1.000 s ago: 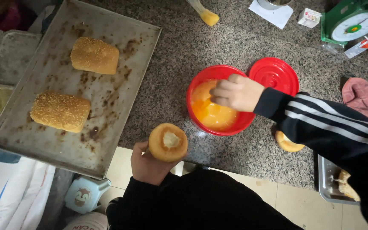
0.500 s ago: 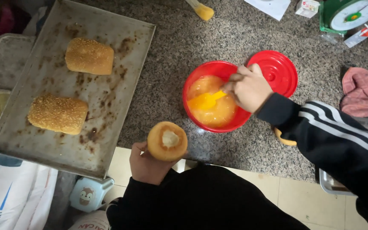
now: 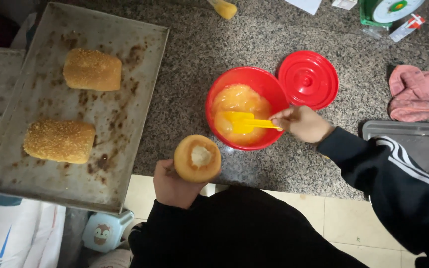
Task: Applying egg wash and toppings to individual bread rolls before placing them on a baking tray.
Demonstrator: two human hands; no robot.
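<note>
The left hand holds a round bun with a hole dug in its top; the bun sits up in the air just in front of the red bowl; the right hand holds a yellow spatula, and the flat end lies in the orange cream inside the bowl; a red lid lies beside the bowl, touching it; all this is on a speckled stone counter; to the left is a big metal tray with two long seeded rolls on it, well apart; a pink cloth lies far off to the right.
</note>
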